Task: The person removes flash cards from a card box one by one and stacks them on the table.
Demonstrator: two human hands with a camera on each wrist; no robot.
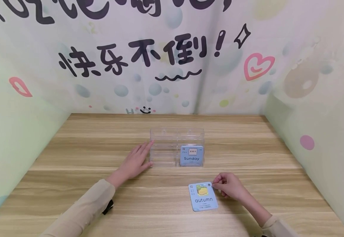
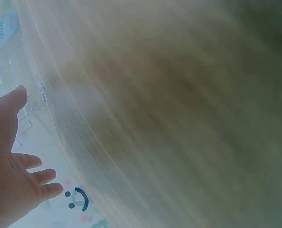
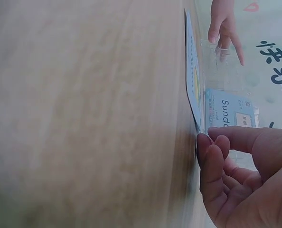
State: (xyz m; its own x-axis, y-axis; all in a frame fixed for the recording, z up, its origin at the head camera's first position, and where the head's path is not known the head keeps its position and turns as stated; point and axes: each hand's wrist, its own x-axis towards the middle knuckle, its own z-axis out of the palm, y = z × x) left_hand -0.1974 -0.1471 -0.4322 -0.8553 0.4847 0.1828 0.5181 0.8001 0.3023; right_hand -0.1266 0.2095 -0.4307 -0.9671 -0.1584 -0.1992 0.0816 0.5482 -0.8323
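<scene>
A clear plastic card holder [image 1: 163, 154] with several compartments stands on the table. In its lower right compartment is a blue card [image 1: 191, 161] printed "Sunday". My left hand [image 1: 134, 162] touches the holder's left side, thumb and fingers spread. In the left wrist view that hand [image 2: 13, 175] has its fingers extended beside the clear plastic. Nearer the front, my right hand [image 1: 229, 186] pinches the upper right corner of a blue card [image 1: 202, 205] printed "autumn". The right wrist view has this card [image 3: 192, 71] edge-on, its corner between thumb and fingertips.
The wood-grain table [image 1: 100, 131] meets a printed cloth backdrop [image 1: 172, 92] behind the holder. Pale side walls [image 1: 323, 108] stand at left and right. A black strap [image 1: 108, 207] shows at the left sleeve.
</scene>
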